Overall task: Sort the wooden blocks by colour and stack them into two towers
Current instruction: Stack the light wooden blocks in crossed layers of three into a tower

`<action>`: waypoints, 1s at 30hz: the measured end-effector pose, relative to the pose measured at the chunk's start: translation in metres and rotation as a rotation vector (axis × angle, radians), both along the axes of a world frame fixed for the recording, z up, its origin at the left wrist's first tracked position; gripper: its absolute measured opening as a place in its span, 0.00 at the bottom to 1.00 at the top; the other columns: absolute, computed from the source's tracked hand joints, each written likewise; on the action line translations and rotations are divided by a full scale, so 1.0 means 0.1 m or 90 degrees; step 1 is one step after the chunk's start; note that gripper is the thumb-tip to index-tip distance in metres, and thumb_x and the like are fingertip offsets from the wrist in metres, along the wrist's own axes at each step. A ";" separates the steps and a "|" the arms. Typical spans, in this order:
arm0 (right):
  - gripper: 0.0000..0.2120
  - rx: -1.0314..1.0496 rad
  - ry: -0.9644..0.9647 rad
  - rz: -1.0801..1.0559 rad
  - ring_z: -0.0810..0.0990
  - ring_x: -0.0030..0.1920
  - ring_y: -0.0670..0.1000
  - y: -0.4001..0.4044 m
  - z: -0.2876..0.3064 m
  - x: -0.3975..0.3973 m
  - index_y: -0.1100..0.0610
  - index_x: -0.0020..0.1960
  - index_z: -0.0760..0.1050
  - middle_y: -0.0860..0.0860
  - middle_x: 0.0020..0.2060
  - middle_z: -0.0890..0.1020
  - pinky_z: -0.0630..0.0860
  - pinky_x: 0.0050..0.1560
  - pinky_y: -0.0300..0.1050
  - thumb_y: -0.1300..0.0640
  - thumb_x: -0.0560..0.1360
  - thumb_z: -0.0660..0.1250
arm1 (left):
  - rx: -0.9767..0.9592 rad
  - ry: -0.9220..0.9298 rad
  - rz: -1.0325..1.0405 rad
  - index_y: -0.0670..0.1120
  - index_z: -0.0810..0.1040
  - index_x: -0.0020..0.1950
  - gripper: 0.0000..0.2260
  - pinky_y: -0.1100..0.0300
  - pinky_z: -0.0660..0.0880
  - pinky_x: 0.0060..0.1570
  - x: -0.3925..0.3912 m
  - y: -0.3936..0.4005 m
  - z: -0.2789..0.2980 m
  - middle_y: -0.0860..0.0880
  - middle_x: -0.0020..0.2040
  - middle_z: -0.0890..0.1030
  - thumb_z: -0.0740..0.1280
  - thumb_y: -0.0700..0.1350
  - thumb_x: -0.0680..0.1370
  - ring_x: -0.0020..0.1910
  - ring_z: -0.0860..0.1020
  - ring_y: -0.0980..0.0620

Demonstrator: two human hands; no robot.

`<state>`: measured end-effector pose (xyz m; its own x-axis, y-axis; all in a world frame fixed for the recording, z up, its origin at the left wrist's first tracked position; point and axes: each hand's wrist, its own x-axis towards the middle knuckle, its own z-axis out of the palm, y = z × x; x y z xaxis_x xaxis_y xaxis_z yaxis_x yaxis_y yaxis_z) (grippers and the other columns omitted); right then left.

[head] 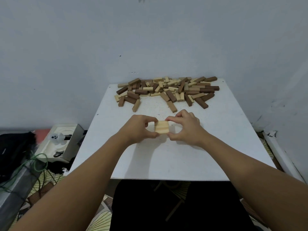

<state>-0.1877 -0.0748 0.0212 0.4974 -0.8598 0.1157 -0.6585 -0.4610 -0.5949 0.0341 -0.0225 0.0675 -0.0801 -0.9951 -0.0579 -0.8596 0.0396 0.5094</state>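
Observation:
A small square group of light wooden blocks (161, 127) lies flat in the middle of the white table (166, 160). My left hand (140, 128) pinches its left side between thumb and fingers. My right hand (185, 129) pinches its right side the same way. Along the table's far edge spreads a loose pile of several light and dark brown blocks (168, 90), mixed together. A few stray blocks lie nearer, among them a light one (136, 105) and a brown one (172, 106).
The table stands against a grey wall. On the floor to the left sit an open box (63, 140), a black bag (13, 150) and green cable (35, 162). A white roll (281, 155) lies along the right side. My dark-clothed lap is below the front edge.

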 end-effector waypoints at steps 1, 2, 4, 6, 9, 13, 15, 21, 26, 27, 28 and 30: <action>0.24 -0.002 -0.010 0.008 0.64 0.58 0.46 0.00 0.01 0.09 0.35 0.65 0.77 0.43 0.54 0.67 0.56 0.62 0.46 0.42 0.70 0.76 | 0.000 -0.004 0.006 0.56 0.82 0.67 0.24 0.69 0.63 0.31 0.08 0.03 0.04 0.58 0.36 0.68 0.80 0.55 0.72 0.34 0.68 0.60; 0.24 -0.004 -0.015 0.016 0.64 0.58 0.46 0.00 0.02 0.18 0.35 0.65 0.77 0.43 0.54 0.67 0.56 0.61 0.46 0.42 0.70 0.76 | 0.002 -0.006 0.013 0.56 0.82 0.67 0.24 0.69 0.64 0.30 0.17 0.06 0.07 0.58 0.36 0.67 0.80 0.55 0.72 0.34 0.68 0.59; 0.25 -0.003 -0.017 0.031 0.64 0.58 0.46 0.02 0.04 0.37 0.36 0.66 0.76 0.44 0.54 0.68 0.57 0.62 0.46 0.42 0.71 0.76 | 0.007 -0.006 0.031 0.56 0.81 0.67 0.24 0.70 0.64 0.29 0.35 0.12 0.12 0.56 0.37 0.68 0.80 0.55 0.72 0.33 0.67 0.58; 0.25 0.003 -0.023 0.044 0.65 0.59 0.47 0.04 0.05 0.56 0.36 0.66 0.76 0.44 0.53 0.68 0.59 0.62 0.47 0.41 0.70 0.75 | 0.013 -0.008 0.046 0.56 0.82 0.67 0.24 0.70 0.64 0.29 0.53 0.17 0.14 0.55 0.38 0.69 0.80 0.54 0.72 0.34 0.67 0.56; 0.27 0.022 -0.026 0.051 0.65 0.58 0.47 0.07 0.03 0.80 0.36 0.66 0.76 0.43 0.52 0.68 0.62 0.64 0.49 0.38 0.68 0.74 | 0.019 -0.009 0.066 0.56 0.82 0.66 0.24 0.70 0.64 0.30 0.75 0.24 0.15 0.55 0.39 0.68 0.80 0.54 0.71 0.34 0.68 0.57; 0.24 0.042 -0.032 0.051 0.65 0.58 0.48 0.10 -0.03 0.98 0.36 0.65 0.77 0.44 0.52 0.68 0.65 0.65 0.52 0.40 0.70 0.75 | 0.034 -0.010 0.073 0.57 0.81 0.67 0.24 0.70 0.64 0.31 0.92 0.27 0.10 0.56 0.40 0.69 0.80 0.55 0.72 0.35 0.69 0.58; 0.23 0.047 -0.036 0.049 0.66 0.58 0.48 0.10 -0.07 1.02 0.36 0.64 0.77 0.43 0.52 0.68 0.65 0.66 0.53 0.41 0.70 0.75 | 0.045 -0.008 0.068 0.57 0.81 0.68 0.24 0.70 0.64 0.31 0.96 0.27 0.06 0.56 0.39 0.68 0.80 0.55 0.72 0.35 0.69 0.58; 0.23 0.061 -0.042 0.037 0.66 0.58 0.47 0.11 -0.14 1.06 0.35 0.62 0.77 0.43 0.51 0.69 0.67 0.66 0.55 0.41 0.69 0.76 | 0.061 0.004 0.049 0.56 0.80 0.69 0.25 0.69 0.63 0.30 1.03 0.23 0.00 0.57 0.38 0.67 0.79 0.55 0.73 0.34 0.68 0.57; 0.24 0.074 -0.044 0.038 0.66 0.57 0.46 0.11 -0.15 1.05 0.35 0.62 0.77 0.41 0.51 0.68 0.68 0.66 0.55 0.37 0.66 0.73 | 0.073 0.010 0.042 0.57 0.79 0.70 0.26 0.67 0.62 0.32 1.04 0.21 -0.01 0.58 0.38 0.67 0.79 0.55 0.74 0.35 0.68 0.57; 0.24 0.077 -0.046 0.037 0.66 0.57 0.46 0.12 -0.15 1.04 0.35 0.61 0.77 0.41 0.51 0.68 0.68 0.66 0.55 0.36 0.65 0.72 | 0.075 0.012 0.041 0.57 0.79 0.70 0.25 0.67 0.62 0.32 1.04 0.20 -0.01 0.58 0.38 0.67 0.79 0.55 0.74 0.35 0.68 0.57; 0.24 0.081 -0.049 0.038 0.66 0.57 0.46 0.12 -0.16 1.04 0.34 0.61 0.77 0.41 0.51 0.69 0.68 0.66 0.55 0.36 0.65 0.72 | 0.076 0.016 0.042 0.57 0.80 0.70 0.25 0.67 0.61 0.32 1.04 0.20 -0.02 0.57 0.37 0.67 0.79 0.55 0.74 0.35 0.68 0.56; 0.23 0.085 -0.051 0.041 0.66 0.57 0.45 0.13 -0.16 1.02 0.34 0.61 0.77 0.40 0.51 0.68 0.67 0.66 0.54 0.37 0.66 0.73 | 0.079 0.022 0.043 0.57 0.80 0.69 0.25 0.66 0.61 0.32 1.05 0.21 -0.04 0.56 0.37 0.67 0.79 0.55 0.73 0.34 0.67 0.56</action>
